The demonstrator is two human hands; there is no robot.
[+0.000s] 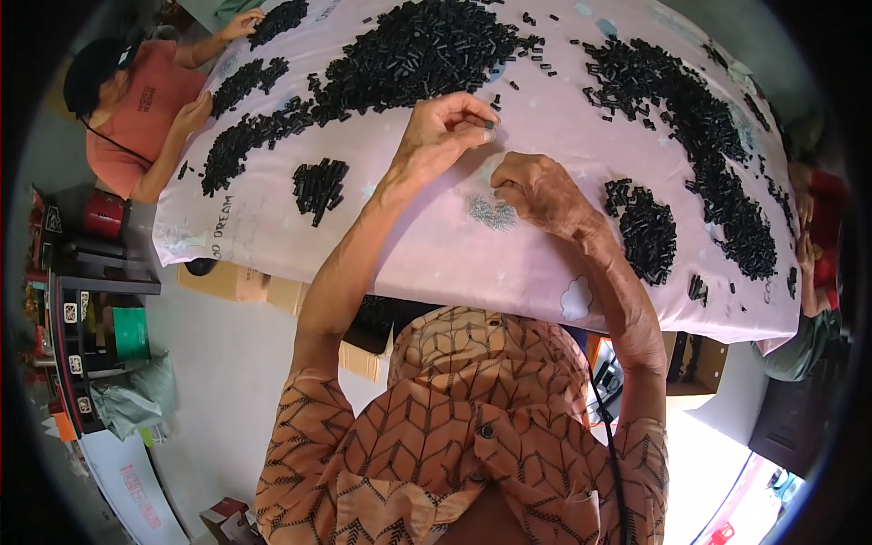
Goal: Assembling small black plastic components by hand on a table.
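My left hand (438, 134) is raised over the table, thumb and fingertips pinched on a small black tubular piece (490, 125). Just to its right my right hand (545, 189) is closed, fingers curled inward; whatever they hold is hidden or too small to name. Beside and below its fingertips lies a small heap of thin silver metal bits (490, 213), like pins. A big heap of black tubular pieces (422, 50) spreads beyond my left hand. A bundle of longer black sticks (319, 189) rests left of my left forearm, and a smaller black heap (647, 232) right of my right hand.
A pink patterned cloth (427, 263) covers the table. More black pieces (704, 145) form a long band at the right. A person in an orange shirt (150, 109) works at the left edge; another person in red (825, 227) is at the right. Cardboard boxes (227, 280) stand below.
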